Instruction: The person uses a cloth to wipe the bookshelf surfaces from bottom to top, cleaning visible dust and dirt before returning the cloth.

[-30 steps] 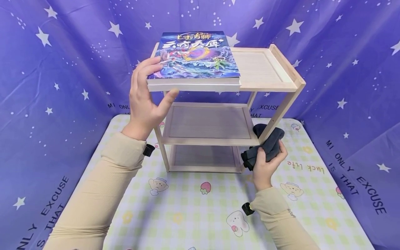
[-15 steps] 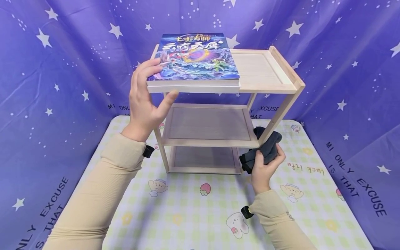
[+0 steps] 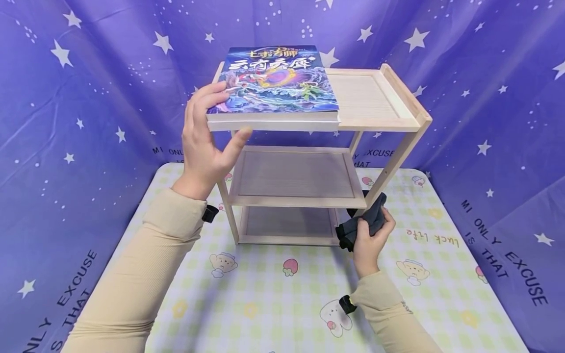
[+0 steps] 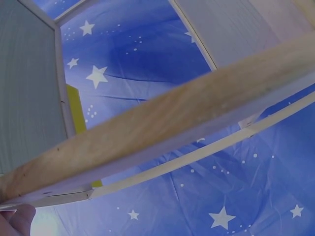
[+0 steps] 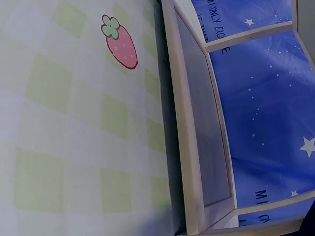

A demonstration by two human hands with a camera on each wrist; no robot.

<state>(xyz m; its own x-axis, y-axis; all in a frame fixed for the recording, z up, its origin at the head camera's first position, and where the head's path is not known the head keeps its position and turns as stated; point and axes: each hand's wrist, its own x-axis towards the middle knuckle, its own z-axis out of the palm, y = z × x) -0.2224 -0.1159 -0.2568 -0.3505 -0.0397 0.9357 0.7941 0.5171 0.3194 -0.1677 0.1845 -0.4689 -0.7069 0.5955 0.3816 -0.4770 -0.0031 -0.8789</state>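
Observation:
A thick blue illustrated book (image 3: 278,81) lies on the left part of the top shelf of a three-tier wooden rack (image 3: 297,200). My left hand (image 3: 203,139) holds the book's left side, fingertips on the cover and thumb by its lower front edge. In the left wrist view, only a fingertip (image 4: 22,220) shows at the lower left. My right hand (image 3: 372,242) grips a folded dark grey cloth item (image 3: 371,220) with black ends, low beside the rack's right front leg. That leg hides part of the cloth; its exact kind cannot be told. The right wrist view does not show it.
The rack stands on a table with a green-checked cloth (image 3: 265,314). Its right front leg (image 3: 397,164) rises close to my right hand. Purple star-printed curtain (image 3: 88,98) surrounds the table at the back and sides.
My right hand has moved slightly left and down with the dark cloth, closer to the rack's lower right corner. The left hand and book stay put.

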